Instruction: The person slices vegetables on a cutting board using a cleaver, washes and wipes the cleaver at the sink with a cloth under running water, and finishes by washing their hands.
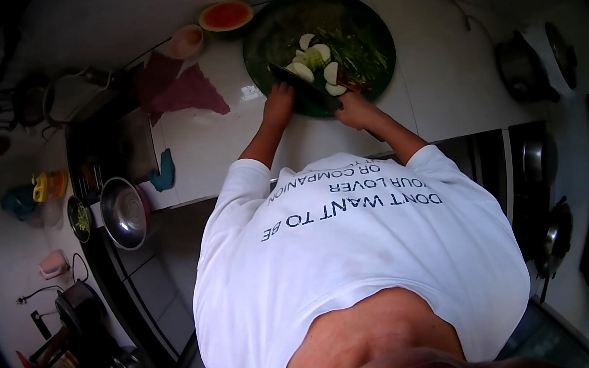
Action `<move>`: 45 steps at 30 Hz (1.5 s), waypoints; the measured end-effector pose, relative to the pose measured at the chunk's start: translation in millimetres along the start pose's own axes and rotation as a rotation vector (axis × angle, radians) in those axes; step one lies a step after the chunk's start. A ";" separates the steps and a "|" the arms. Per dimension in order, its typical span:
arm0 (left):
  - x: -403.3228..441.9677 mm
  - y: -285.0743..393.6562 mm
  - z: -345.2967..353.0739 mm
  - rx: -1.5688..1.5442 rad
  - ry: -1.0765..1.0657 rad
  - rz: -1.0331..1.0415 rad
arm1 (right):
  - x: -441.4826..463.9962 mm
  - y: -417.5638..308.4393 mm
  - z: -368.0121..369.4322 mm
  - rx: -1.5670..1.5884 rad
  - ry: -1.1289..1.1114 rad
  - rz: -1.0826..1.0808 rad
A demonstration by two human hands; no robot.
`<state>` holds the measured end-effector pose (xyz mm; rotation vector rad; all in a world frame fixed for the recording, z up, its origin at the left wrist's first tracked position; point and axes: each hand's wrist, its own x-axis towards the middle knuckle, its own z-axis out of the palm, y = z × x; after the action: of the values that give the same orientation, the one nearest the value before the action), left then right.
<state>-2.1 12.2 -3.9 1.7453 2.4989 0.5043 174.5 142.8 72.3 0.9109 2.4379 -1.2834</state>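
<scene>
On the counter lies a large round dark green board (pixel 266 31). Pale white slices (pixel 302 72), some with light green pieces among them, sit at its middle. Long thin green stems (pixel 360 56) are heaped to their right, beside a few reddish-brown strips (pixel 343 79). My right hand (pixel 355 110) is closed round the handle of a dark, broad-bladed knife (pixel 309 91), held slantwise at the board's near edge. My left hand (pixel 280 103) is at the blade's left side, its fingers drawn together; shadow hides what they grip, if anything.
Behind the board's left side are a cut watermelon half (pixel 226 16) and a pinkish bowl (pixel 186 42). A dark pink cloth (pixel 186 94) lies on the counter. Further left are a metal bowl (pixel 125 213) and a small bowl of chopped greens (pixel 79 219). A pot (pixel 520 69) stands right.
</scene>
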 end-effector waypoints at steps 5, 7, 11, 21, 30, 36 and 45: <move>1.3 -8.3 10.0 -0.006 0.076 0.052 | 27.2 26.0 15.8 -0.063 -0.038 0.071; -2.3 -2.3 -1.6 -0.013 0.071 0.045 | 16.5 5.9 -1.3 -0.025 -0.057 0.059; -7.9 -1.5 -2.6 -0.015 0.125 0.069 | -2.3 -5.0 -5.2 -0.009 -0.059 0.032; -10.0 0.8 -3.6 -0.005 0.046 0.017 | 17.8 25.5 -1.8 0.043 -0.049 0.108; 14.5 -4.4 6.5 -0.095 0.122 0.112 | 41.1 41.5 -30.3 -0.023 0.130 0.083; 54.9 0.7 18.1 -0.017 -0.014 0.100 | 44.4 30.1 -29.9 -0.027 0.116 0.141; 57.0 -3.9 19.7 0.038 -0.067 0.086 | 36.7 19.4 -17.3 -0.042 0.041 0.072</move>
<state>-21.7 68.2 -15.6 1.8578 2.4130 0.3983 159.4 180.1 52.3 1.0139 2.4294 -1.1955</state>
